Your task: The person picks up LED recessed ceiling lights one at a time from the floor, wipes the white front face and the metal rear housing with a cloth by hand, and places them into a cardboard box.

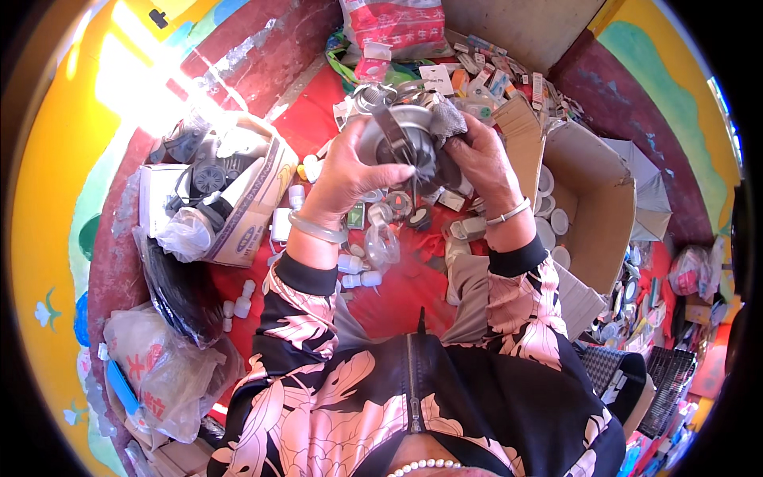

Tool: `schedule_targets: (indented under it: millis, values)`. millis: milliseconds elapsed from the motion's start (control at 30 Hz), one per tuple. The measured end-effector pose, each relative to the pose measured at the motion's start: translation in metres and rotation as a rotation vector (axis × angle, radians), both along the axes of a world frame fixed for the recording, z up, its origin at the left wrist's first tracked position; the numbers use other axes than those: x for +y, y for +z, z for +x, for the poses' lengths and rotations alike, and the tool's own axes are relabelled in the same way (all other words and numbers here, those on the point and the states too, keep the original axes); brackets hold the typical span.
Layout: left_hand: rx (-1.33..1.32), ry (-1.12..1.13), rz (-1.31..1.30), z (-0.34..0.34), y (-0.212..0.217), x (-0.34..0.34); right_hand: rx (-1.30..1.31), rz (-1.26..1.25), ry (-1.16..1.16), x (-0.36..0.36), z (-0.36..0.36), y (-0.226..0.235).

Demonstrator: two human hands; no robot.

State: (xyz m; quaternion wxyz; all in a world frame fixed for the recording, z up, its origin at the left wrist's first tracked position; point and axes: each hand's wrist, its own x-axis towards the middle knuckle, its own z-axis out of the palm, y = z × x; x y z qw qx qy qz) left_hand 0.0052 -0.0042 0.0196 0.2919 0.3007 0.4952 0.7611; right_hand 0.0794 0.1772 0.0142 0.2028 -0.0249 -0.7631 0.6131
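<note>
A round metal-and-dark device [409, 135] with a strap-like bracket is held up in front of me; its exact kind is unclear. My left hand [348, 176] grips its left side, thumb across the front. On the other side, my right hand [486, 165] pinches a crumpled grey cloth [447, 119] against the device's rim. Some of the right fingers are hidden behind the device. Below both hands, small white bottles [362, 280] and a clear plastic piece [382, 245] lie on the red ground cloth [381, 306].
A cardboard box [253, 224] with dark appliances and plastic bags stands at left. At right is an open cardboard box [590, 208] beside several white round lids [545, 203]. Small packets [497, 79] pile up at the back near a red-and-white bag [397, 28]. A plastic bag [159, 374] lies lower left.
</note>
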Motion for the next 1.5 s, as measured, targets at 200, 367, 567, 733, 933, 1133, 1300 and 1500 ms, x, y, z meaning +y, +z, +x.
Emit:
schedule_targets:
  millis: [200,367,567,733,933,1133,1300,1500]
  values:
    - [0.126,-0.206,-0.149,0.005,-0.006,0.001,-0.131,0.349,0.194,0.008,0.008,0.008]
    - [0.256,-0.229,-0.257,0.003,-0.014,0.000,-0.255,0.300,0.275,0.007,0.012,0.016]
    - [0.094,-0.183,-0.136,0.005,-0.009,0.001,-0.177,0.254,0.172,0.000,0.007,0.017]
    - [0.000,-0.156,-0.039,0.010,-0.011,0.003,-0.192,0.071,0.225,0.004,0.007,0.023]
    - [-0.060,-0.061,-0.057,0.010,-0.007,0.002,-0.133,-0.212,0.256,0.009,0.009,0.010]
    - [-0.149,0.028,0.150,0.003,-0.005,0.000,-0.053,-0.376,0.259,0.008,0.009,0.003]
    - [-0.221,0.127,0.304,-0.002,-0.007,-0.002,-0.064,-0.436,0.300,0.001,0.007,0.000]
    - [-0.182,0.157,0.292,-0.006,-0.004,-0.001,-0.039,-0.519,0.261,-0.006,-0.001,-0.023]
